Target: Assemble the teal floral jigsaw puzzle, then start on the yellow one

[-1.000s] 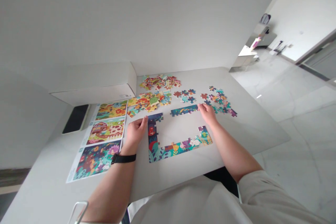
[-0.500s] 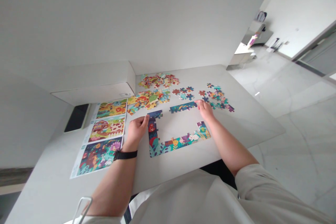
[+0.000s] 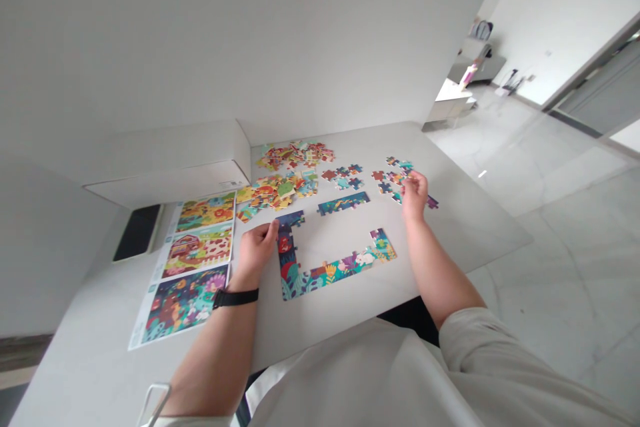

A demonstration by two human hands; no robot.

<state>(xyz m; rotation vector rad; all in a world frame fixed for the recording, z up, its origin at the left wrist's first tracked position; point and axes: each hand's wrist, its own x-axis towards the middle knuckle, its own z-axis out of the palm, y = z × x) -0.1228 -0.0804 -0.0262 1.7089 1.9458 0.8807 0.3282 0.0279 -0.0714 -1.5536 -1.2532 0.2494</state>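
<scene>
My left hand [image 3: 257, 250], its fingers curled in, rests at the left side of a partly joined jigsaw puzzle [image 3: 301, 282], with the thumb against the upper left corner. Joined pieces run down the left side and along the bottom, with a rabbit near the lower right. A separate joined strip [image 3: 344, 203] lies at the top, apart from both corners. Over the loose dark pieces [image 3: 393, 180] at the right is my right hand [image 3: 415, 197], fingertips drawn together among them. Whatever is between those fingertips is hidden.
Yellow and red piece piles [image 3: 273, 191] lie behind the puzzle, beside a small group of dark pieces [image 3: 343, 177]. To the left are a printed picture sheet [image 3: 200, 247] and a phone [image 3: 137, 232]. A white box [image 3: 170, 177] stands against the wall.
My right hand has left the right end of the top strip and moved right onto the loose pieces. The strip stays on the table. My left hand keeps its place by the puzzle.
</scene>
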